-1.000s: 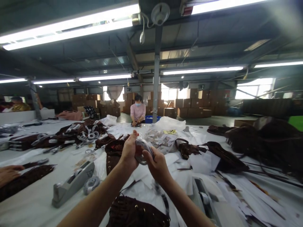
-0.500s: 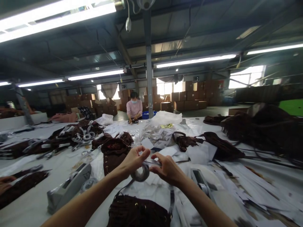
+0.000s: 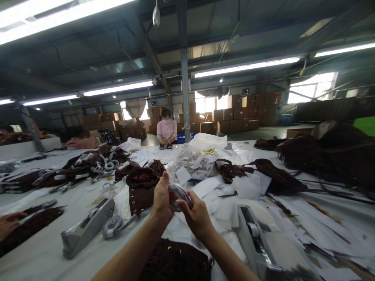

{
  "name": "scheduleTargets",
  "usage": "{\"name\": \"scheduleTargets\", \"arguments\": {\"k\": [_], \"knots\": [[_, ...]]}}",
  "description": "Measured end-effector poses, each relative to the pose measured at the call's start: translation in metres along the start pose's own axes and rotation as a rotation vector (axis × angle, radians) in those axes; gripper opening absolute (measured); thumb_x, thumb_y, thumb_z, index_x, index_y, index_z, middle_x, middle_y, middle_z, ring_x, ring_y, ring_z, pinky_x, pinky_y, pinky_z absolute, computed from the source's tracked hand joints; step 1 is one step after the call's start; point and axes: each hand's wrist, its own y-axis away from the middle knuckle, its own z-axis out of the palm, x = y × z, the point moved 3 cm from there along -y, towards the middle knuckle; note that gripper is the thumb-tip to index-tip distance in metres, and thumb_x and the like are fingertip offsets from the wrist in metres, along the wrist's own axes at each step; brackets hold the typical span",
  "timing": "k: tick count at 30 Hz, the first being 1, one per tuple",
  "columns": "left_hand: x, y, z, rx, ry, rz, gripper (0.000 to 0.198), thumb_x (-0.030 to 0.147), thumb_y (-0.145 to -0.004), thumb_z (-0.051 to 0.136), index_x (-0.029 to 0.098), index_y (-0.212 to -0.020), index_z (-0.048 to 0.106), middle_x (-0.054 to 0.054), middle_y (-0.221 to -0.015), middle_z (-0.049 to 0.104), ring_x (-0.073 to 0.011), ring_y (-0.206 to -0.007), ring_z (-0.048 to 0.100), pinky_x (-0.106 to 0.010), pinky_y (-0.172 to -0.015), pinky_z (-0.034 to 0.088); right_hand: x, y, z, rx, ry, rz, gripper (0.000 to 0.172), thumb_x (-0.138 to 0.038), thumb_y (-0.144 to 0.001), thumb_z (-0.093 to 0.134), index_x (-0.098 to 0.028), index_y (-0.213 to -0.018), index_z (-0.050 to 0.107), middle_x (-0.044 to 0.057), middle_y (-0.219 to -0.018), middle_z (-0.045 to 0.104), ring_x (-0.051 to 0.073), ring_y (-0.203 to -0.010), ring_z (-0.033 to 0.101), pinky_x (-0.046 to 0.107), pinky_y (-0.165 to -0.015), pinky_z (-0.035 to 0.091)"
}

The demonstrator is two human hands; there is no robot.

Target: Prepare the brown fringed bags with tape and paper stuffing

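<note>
Between my two hands is a coiled strap (image 3: 179, 192), greyish and shiny as if wrapped in clear film. My left hand (image 3: 162, 199) grips its left side, thumb pointing up. On the right side my right hand (image 3: 197, 214) has its thumb across the front and its fingers behind. A dark brown fringed bag (image 3: 181, 255) with gold eyelets lies below, partly hidden by my forearms. Just beyond my left hand stands another brown bag (image 3: 142, 195). A similar wrapped strap coil (image 3: 112, 226) rests on the table to the left.
Tape dispensers flank my arms, a grey one (image 3: 88, 228) left and another (image 3: 254, 238) right. Brown bags with wrapped straps (image 3: 96, 164) are heaped at left, dark bags (image 3: 319, 156) at right. Paper sheets (image 3: 316, 224) cover the right side. A co-worker (image 3: 166, 130) stands across; another person's hand (image 3: 10, 224) is at left.
The coil has turned and risen slightly, and my hands have closed in around its sides. My right hand has come left, off the strap's stretched end.
</note>
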Motion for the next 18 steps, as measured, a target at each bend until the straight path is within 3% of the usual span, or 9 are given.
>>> {"name": "scheduleTargets", "arguments": {"k": [2, 6, 8, 10, 14, 16, 18], "knots": [[-0.005, 0.001, -0.004, -0.070, -0.081, 0.032, 0.051, 0.065, -0.066, 0.067, 0.021, -0.074, 0.042, 0.010, -0.050, 0.040, -0.0062, -0.040, 0.039, -0.017, -0.042, 0.031, 0.003, 0.007, 0.005, 0.004, 0.118, 0.042, 0.041, -0.054, -0.092, 0.038, -0.018, -0.083, 0.054, 0.002, -0.065, 0.062, 0.015, -0.058, 0.057, 0.022, -0.051, 0.036], [-0.004, 0.007, -0.011, -0.623, -0.674, -0.068, 0.042, 0.056, -0.066, 0.071, 0.018, -0.079, 0.058, 0.005, -0.051, 0.052, -0.0094, -0.044, 0.045, -0.018, -0.041, 0.028, 0.006, 0.015, -0.001, -0.321, 0.571, -0.126, 0.018, -0.035, -0.087, 0.056, -0.018, -0.091, 0.059, 0.004, -0.063, 0.066, 0.020, -0.057, 0.063, 0.024, -0.049, 0.029], [0.003, 0.011, -0.011, -0.754, -0.822, -0.063, 0.041, 0.050, -0.060, 0.077, 0.017, -0.078, 0.061, 0.003, -0.054, 0.056, -0.0115, -0.048, 0.049, -0.019, -0.043, 0.030, 0.001, 0.012, -0.008, -0.385, 0.614, -0.211, 0.009, -0.025, -0.085, 0.059, -0.018, -0.091, 0.061, 0.005, -0.069, 0.069, 0.020, -0.061, 0.064, 0.024, -0.050, 0.029], [0.011, 0.012, -0.004, -0.701, -0.766, -0.024, 0.041, 0.048, -0.059, 0.078, 0.017, -0.078, 0.059, 0.004, -0.053, 0.054, -0.0104, -0.046, 0.047, -0.018, -0.041, 0.029, -0.010, 0.003, -0.014, -0.320, 0.491, -0.195, 0.009, -0.026, -0.083, 0.061, -0.020, -0.088, 0.061, 0.003, -0.071, 0.068, 0.018, -0.062, 0.063, 0.023, -0.051, 0.031], [0.015, 0.014, 0.011, -0.357, -0.290, 0.026, 0.043, 0.056, -0.067, 0.071, 0.019, -0.078, 0.052, 0.008, -0.053, 0.045, -0.0054, -0.042, 0.038, -0.016, -0.042, 0.029, -0.025, -0.009, -0.014, -0.118, 0.130, -0.017, 0.028, -0.044, -0.081, 0.061, -0.018, -0.073, 0.055, -0.001, -0.061, 0.060, 0.013, -0.055, 0.054, 0.022, -0.050, 0.033], [0.010, 0.014, 0.008, -0.183, -0.092, 0.050, 0.046, 0.058, -0.066, 0.071, 0.019, -0.075, 0.048, 0.009, -0.054, 0.043, -0.0050, -0.043, 0.039, -0.015, -0.044, 0.034, -0.024, -0.005, -0.007, -0.079, -0.020, 0.026, 0.034, -0.049, -0.085, 0.054, -0.018, -0.072, 0.054, 0.000, -0.063, 0.059, 0.014, -0.058, 0.054, 0.022, -0.051, 0.036], [0.005, 0.013, 0.000, -0.101, -0.033, 0.069, 0.046, 0.058, -0.067, 0.070, 0.020, -0.076, 0.047, 0.010, -0.053, 0.041, -0.0048, -0.042, 0.038, -0.015, -0.043, 0.034, -0.017, 0.004, 0.000, -0.085, -0.093, 0.033, 0.036, -0.051, -0.088, 0.048, -0.017, -0.079, 0.056, 0.002, -0.071, 0.063, 0.015, -0.064, 0.057, 0.023, -0.055, 0.041]]}}
